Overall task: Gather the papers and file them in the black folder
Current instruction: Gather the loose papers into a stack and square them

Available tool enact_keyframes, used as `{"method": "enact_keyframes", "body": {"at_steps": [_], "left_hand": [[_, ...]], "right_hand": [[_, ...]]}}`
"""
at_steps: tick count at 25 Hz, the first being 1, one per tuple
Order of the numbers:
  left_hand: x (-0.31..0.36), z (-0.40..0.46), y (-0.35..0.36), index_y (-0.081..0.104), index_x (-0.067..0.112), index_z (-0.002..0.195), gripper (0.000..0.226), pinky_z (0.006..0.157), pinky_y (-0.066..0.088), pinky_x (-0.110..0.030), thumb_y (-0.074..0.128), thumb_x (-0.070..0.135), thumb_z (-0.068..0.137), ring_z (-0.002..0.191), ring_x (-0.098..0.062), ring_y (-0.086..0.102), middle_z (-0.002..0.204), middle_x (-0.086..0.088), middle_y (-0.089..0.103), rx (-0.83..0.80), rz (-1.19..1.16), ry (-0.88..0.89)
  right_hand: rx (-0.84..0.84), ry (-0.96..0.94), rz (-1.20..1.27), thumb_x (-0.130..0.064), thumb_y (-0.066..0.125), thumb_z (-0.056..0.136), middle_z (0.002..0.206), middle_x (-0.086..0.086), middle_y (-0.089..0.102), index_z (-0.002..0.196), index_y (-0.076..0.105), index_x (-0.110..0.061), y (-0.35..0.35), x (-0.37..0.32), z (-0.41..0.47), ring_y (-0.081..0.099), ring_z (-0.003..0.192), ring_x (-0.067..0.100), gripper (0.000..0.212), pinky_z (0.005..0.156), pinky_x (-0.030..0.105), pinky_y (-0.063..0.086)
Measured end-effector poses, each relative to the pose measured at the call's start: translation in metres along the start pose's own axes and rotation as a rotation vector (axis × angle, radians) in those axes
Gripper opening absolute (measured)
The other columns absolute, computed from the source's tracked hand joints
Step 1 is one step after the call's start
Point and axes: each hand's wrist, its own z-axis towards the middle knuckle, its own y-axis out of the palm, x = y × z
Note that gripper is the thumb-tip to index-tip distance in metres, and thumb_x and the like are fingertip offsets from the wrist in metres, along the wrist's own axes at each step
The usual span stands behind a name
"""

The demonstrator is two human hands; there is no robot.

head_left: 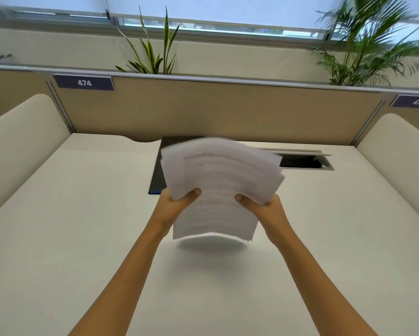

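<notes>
Papers (218,187), frame centre (splayed), clamped by left hand (177,202) and right hand (264,207): square edges before black folder (158,170).

A loose, unevenly fanned stack of white printed papers (218,185) is pinched at both side edges between thumbs and fingers (243,198), lifted off the desk (82,214). Beyond the fingers, the black folder (158,173) lies flat, mostly hidden behind the sheets.

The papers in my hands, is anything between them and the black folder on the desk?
Nothing visible blocks the way. The papers are held above the desk by the left hand and right hand, and the black folder lies right behind them, partly hidden by the sheets. Whether it is open cannot be told.
</notes>
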Motion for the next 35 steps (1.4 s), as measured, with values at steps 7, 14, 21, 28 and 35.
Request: {"method": "enact_keyframes", "body": {"at_steps": [7,14,21,28,35], "left_hand": [[0.012,0.016,0.008,0.066,0.049,0.087,0.017,0.071,0.056,-0.038,0.064,0.043,0.071,0.089,-0.026,0.065,0.084,0.013,0.073,0.051,-0.021,0.017],[0.003,0.022,0.01,0.062,0.038,0.093,0.023,0.082,0.053,-0.049,0.061,0.042,0.071,0.09,-0.027,0.063,0.092,0.003,0.07,0.068,0.005,0.015],[0.04,0.046,0.012,0.061,0.028,0.073,0.031,0.046,0.048,-0.01,0.045,0.053,0.08,0.063,-0.006,0.067,0.06,0.019,0.067,0.174,0.1,0.219],[0.042,0.055,0.014,0.058,0.005,0.069,0.05,0.046,0.044,-0.015,0.039,0.048,0.084,0.052,-0.009,0.061,0.059,0.0,0.062,0.228,0.127,0.199],[0.02,0.058,0.004,0.065,0.048,0.086,0.014,0.051,0.051,-0.01,0.063,0.047,0.072,0.078,-0.009,0.067,0.075,0.022,0.07,0.02,0.106,0.151]], "right_hand": [[0.088,0.013,0.005,-0.042,0.079,0.065,0.086,-0.015,0.075,0.086,0.07,-0.046,0.008,-0.003,0.007,0.069,0.084,0.018,0.024,0.061,0.026,0.057],[0.143,-0.009,0.003,-0.044,0.075,0.063,0.081,-0.012,0.075,0.087,0.069,-0.04,0.009,-0.001,0.012,0.068,0.085,0.021,0.025,0.061,0.029,0.056],[0.213,-0.206,-0.097,-0.067,0.053,0.073,0.063,-0.012,0.069,0.071,0.067,-0.032,0.012,-0.039,0.034,0.065,0.061,0.008,0.037,0.048,0.016,0.048],[0.251,-0.16,-0.067,-0.047,0.045,0.084,0.051,0.0,0.057,0.055,0.054,-0.003,0.011,-0.037,0.048,0.054,0.049,0.009,0.053,0.044,0.016,0.041],[0.135,-0.13,-0.028,-0.059,0.058,0.073,0.07,-0.015,0.073,0.076,0.072,-0.041,0.005,-0.007,0.053,0.07,0.067,0.007,0.023,0.051,0.017,0.052]]}}
